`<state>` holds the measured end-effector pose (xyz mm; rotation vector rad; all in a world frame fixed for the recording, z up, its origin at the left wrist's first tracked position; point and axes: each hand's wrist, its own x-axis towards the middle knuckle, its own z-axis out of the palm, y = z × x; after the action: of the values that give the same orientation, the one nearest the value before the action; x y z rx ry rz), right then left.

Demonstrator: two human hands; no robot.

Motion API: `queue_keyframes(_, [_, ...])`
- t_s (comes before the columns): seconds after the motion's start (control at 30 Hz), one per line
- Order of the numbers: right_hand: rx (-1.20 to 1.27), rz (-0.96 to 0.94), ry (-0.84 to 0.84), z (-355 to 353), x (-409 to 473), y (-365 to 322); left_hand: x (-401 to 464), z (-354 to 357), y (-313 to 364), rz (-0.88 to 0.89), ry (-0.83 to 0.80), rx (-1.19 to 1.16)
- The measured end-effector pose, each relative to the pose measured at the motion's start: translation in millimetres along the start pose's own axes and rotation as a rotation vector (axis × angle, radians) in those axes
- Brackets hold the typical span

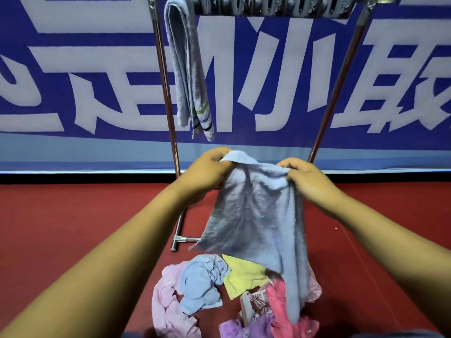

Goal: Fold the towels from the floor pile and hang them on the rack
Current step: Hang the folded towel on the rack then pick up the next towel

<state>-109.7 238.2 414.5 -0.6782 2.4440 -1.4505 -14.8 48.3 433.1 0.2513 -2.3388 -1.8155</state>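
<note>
Blue terry cloth is bunched in both fists: the left hand [207, 167] curls its fingers round one upper corner of a light blue towel [253, 215], and the right hand [307, 176] pinches the opposite upper corner between thumb and curled fingers, so both are clamped on the cloth. The two hands are held up in front of the person, near each other, with the top edge of the towel sagging slightly between them. From that edge the towel hangs down in loose folds, and its lower end droops over the right part of the floor pile [229, 296]. The pile lies on the red floor [73, 228] just below the hands, and holds a crumpled blue towel [202, 284], a pale pink towel [168, 306] at its left, a yellow cloth [244, 276] in the middle, a bright pink cloth [278, 298], a purple cloth [239, 328] at the near edge, and a patterned brown and white piece [256, 303]. Beyond the pile stands a metal rack [168, 98] with two slanting chrome uprights and a foot resting on the floor. One folded blue towel with striped end [188, 76] hangs over the rack's top bar near the left upright. Behind the rack runs a blue banner [73, 69] with large white characters.
</note>
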Motion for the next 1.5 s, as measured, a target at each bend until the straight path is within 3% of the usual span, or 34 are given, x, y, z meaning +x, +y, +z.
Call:
queue_keyframes(0.17, [0.093,0.004,-0.147,16.1,-9.0,-15.6,11.5,20.0,9.2,0.035,0.023,0.049])
queue_keyframes(0.3, [0.399,-0.026,-0.243,20.8,-10.3,-22.9,18.8,24.2,10.6,0.063,0.105,0.052])
queue_keyframes(0.37, [0.271,-0.064,-0.26,22.0,-10.5,-25.2,20.2,22.5,8.1,0.026,0.088,0.057])
queue_keyframes(0.43, [0.049,-0.09,-0.224,24.0,-10.3,-25.7,18.5,19.4,7.3,-0.014,0.052,0.047])
queue_keyframes(0.5, [-0.024,-0.067,-0.149,23.9,-7.3,-25.1,15.9,14.6,5.8,-0.037,0.016,0.005])
queue_keyframes(0.63, [0.1,-0.082,-0.045,23.3,-6.0,-32.0,9.1,3.1,-3.7,-0.037,-0.147,0.017])
queue_keyframes(0.73, [0.164,-0.09,-0.027,23.8,-3.5,-37.2,2.4,-1.1,-12.7,-0.019,-0.25,0.238])
queue_keyframes(0.8, [0.211,-0.084,-0.043,21.3,-1.0,-40.1,0.0,-4.9,-18.9,-0.029,-0.225,0.35])
queue_keyframes(1.07, [0.439,-0.081,0.109,-8.6,10.2,-42.5,-1.7,-29.8,-33.5,-0.057,-0.148,0.197])
queue_keyframes(1.4, [0.343,-0.151,0.161,-35.6,27.9,-39.1,2.5,-20.4,-35.1,0.115,-0.045,0.298])
queue_keyframes(1.5, [0.275,-0.126,0.224,-44.7,30.5,-34.8,1.0,-24.7,-30.1,0.129,-0.168,0.336])
